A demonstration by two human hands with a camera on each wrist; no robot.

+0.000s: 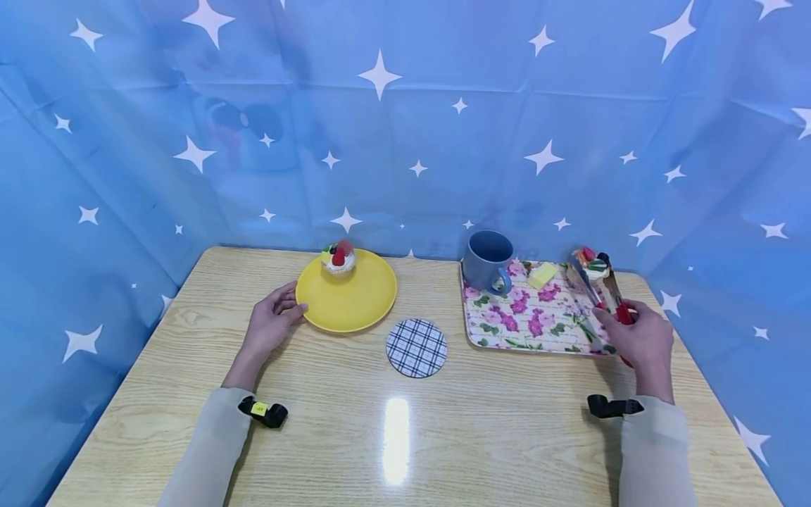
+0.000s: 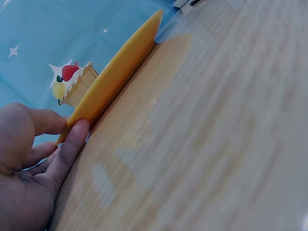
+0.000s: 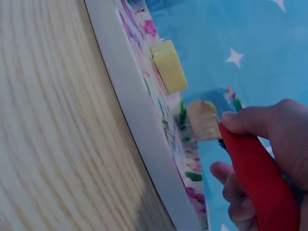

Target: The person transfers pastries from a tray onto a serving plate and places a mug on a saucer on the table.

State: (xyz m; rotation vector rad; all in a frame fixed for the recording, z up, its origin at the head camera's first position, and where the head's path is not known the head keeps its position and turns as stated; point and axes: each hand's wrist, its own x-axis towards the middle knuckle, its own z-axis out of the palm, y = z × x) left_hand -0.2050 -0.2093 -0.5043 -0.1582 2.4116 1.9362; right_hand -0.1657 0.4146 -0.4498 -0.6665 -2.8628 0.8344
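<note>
My left hand [image 1: 272, 320] pinches the near-left rim of a yellow plate [image 1: 355, 303], thumb on one side and fingers on the other in the left wrist view. A cupcake [image 1: 338, 259] with white cream and a raspberry stands on the plate's far part. My right hand [image 1: 640, 338] grips red-handled tongs [image 3: 260, 178] over the right end of a floral tray [image 1: 513, 320]. The tongs' two arms reach to a second fruit-topped cupcake [image 1: 594, 266]; whether they squeeze it I cannot tell.
On the tray stand a blue-grey mug [image 1: 484, 257] at the far left and a pale yellow block [image 1: 543, 275]. A round checked coaster [image 1: 416, 348] lies on the wooden table [image 1: 329, 422] between plate and tray. A blue starry curtain [image 1: 405, 141] hangs behind.
</note>
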